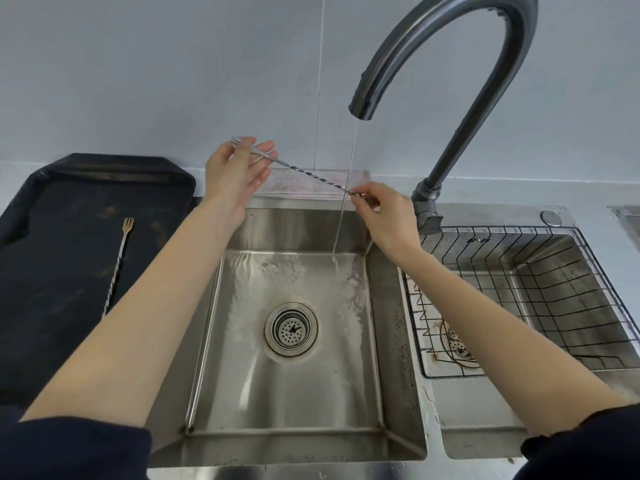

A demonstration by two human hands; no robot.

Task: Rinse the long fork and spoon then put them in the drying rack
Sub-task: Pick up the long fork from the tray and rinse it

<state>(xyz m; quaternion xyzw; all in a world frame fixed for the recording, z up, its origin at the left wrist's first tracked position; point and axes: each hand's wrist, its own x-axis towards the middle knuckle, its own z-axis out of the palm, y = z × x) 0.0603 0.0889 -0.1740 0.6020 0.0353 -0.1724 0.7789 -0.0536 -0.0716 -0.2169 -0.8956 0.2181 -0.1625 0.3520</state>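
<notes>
I hold a long silver utensil with a twisted handle level above the sink basin, one end in each hand. My left hand grips its pronged head, which looks like fork tines. My right hand pinches the other end, whose tip is hidden in my fingers. A thin stream of water falls from the tap spout and crosses the handle just left of my right fingers. A second long utensil, with a gold-coloured fork head, lies on the black tray. Its lower end is behind my left forearm.
A black wire drying rack sits in the smaller right-hand basin, with nothing in it. The tall curved tap stands between the two basins. A pale cloth lies on the ledge behind the sink. The main basin is wet around its drain.
</notes>
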